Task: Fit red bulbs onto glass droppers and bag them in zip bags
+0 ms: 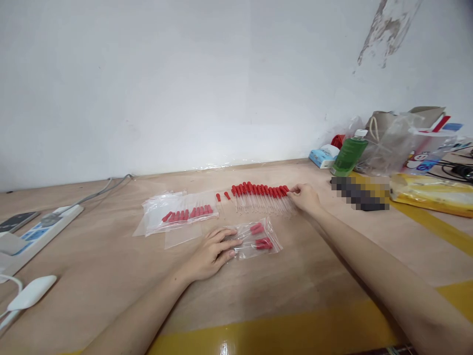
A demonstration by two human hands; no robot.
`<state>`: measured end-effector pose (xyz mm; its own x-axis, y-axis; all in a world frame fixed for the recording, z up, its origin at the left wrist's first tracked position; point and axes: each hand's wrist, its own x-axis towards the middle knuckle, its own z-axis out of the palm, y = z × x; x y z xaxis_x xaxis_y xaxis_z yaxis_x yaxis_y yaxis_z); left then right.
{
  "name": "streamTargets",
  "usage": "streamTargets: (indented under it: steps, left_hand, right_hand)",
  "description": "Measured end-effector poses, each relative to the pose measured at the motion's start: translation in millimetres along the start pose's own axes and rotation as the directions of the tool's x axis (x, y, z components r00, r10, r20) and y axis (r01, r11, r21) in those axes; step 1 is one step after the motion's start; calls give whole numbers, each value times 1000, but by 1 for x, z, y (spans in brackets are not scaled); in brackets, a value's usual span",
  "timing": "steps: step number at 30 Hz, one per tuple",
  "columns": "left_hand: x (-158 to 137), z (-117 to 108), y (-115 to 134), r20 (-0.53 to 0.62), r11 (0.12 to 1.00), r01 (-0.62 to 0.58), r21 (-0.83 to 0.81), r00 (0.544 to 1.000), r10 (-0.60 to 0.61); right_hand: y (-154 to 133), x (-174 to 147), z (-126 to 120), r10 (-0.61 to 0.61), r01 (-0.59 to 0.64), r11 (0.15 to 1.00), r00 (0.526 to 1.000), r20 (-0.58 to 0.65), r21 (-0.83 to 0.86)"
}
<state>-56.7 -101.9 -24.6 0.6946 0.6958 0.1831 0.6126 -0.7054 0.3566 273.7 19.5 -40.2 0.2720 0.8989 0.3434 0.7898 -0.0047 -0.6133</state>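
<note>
My left hand lies on the table with its fingers stretched out, fingertips on the left end of a clear zip bag. Inside that bag are several glass droppers with red rubber bulbs. At the right end of a long row of loose droppers, my right hand has its thumb and index finger closed on the red bulb of a dropper. Two more loose droppers lie just left of the row. Farther left, filled zip bags with red-bulbed droppers overlap each other.
A power strip with a grey cable and a phone lie at the left. To the right stand a green bottle, a blue tissue pack and plastic bags. Yellow tape crosses the table's front. A white wall rises behind.
</note>
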Motion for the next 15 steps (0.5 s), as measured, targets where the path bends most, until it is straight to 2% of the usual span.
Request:
streamTargets:
  steps: [7, 11, 15]
  left_hand:
    - [0, 1, 1, -2, 1000, 6, 9, 1000, -6]
    - [0, 1, 1, -19, 1000, -4, 0, 1000, 4]
    - [0, 2, 1, -31, 1000, -10, -3, 999, 10]
  right_hand:
    - [3, 13, 13, 161, -165, 984, 985, 58, 71]
    - [5, 17, 13, 284, -293, 943, 955, 81, 158]
    - [7, 20, 11, 323, -352, 890, 936, 142, 289]
